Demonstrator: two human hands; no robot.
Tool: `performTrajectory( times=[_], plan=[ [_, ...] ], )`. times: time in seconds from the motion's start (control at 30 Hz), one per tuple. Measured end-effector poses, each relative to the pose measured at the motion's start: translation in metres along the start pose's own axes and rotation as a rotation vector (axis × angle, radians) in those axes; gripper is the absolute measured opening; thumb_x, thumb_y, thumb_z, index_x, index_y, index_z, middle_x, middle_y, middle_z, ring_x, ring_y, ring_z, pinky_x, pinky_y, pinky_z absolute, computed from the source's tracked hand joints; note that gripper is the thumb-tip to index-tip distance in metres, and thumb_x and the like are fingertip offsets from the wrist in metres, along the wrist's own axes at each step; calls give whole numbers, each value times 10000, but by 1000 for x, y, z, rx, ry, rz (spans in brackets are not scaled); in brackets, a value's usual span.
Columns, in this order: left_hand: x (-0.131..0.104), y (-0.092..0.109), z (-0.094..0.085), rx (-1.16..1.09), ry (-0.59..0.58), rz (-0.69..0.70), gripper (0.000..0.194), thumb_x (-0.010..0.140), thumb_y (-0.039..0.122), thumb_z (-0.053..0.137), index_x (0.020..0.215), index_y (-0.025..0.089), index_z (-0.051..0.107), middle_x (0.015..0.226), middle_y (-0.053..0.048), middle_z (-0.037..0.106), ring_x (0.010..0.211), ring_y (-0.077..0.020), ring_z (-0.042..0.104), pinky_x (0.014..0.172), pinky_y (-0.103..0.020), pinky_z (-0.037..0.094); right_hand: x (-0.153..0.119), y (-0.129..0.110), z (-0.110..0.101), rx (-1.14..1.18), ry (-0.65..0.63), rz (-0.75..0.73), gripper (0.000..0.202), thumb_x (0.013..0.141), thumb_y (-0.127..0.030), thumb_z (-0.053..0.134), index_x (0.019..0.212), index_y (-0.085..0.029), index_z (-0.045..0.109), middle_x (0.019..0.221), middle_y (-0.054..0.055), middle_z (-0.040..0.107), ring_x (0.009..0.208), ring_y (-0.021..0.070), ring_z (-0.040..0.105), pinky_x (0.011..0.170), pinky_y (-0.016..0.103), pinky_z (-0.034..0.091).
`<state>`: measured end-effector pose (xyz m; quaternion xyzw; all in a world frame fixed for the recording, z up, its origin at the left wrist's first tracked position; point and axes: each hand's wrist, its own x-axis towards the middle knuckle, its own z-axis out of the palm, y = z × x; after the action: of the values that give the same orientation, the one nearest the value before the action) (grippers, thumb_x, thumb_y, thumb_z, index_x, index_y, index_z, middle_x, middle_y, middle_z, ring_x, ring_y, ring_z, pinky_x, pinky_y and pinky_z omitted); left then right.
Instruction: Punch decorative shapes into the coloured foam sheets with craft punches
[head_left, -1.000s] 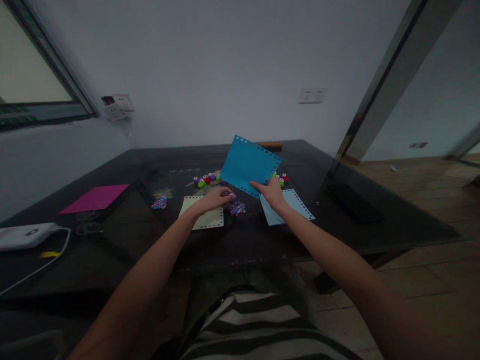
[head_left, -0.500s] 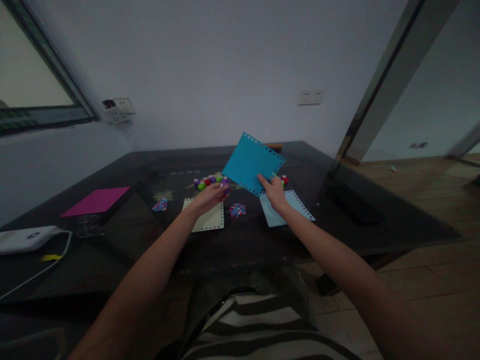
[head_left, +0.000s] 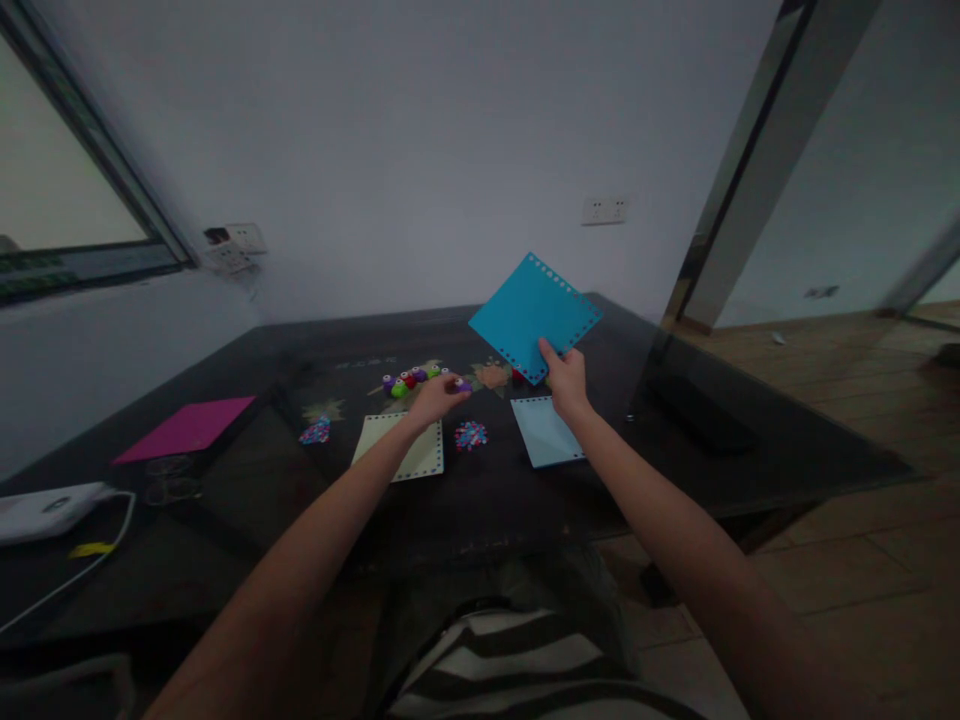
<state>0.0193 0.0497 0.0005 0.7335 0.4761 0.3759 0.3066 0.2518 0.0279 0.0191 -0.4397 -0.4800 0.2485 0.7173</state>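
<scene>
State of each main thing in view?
Blue sheet: raised, gripped by right hand
Purple piece: held in left hand
Cream sheet: flat, partly hidden
Pale blue sheet: flat, partly hidden
Magenta sheet: lying flat
Small coloured bits: two piles
White device: cable attached

V. dim, flat light, pale window upper L, fine detail soft, wide-angle stretch nr edges.

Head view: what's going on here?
A person's right hand holds a blue sheet with punched edges up above the dark table, while the left hand pinches a small purple piece. A cream sheet and a pale blue sheet lie on the table, with a pile of tiny coloured bits between them.
</scene>
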Motion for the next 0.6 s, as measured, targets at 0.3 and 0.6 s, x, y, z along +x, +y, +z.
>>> performTrajectory(
  times=[0.3, 0.6],
  plan=[
    [44, 41, 69, 258, -107, 81, 222, 677, 197, 681, 894, 152, 677, 857, -96, 674, 799, -230, 596, 762, -327, 426, 8, -8, -7, 21, 63, 0, 521, 715, -585, 563, 946, -124, 640, 980, 124, 688, 880, 224, 641, 748, 344, 517],
    [57, 66, 106, 403, -134, 33, 209, 635, 139, 705, 838, 186, 687, 903, -103, 688, 950, -289, 585, 824, -350, 403, 12, -22, -11, 126, 119, 16, 497, 723, -514, 582, 1025, -121, 624, 1034, 141, 681, 917, 241, 643, 720, 341, 525]
  ],
)
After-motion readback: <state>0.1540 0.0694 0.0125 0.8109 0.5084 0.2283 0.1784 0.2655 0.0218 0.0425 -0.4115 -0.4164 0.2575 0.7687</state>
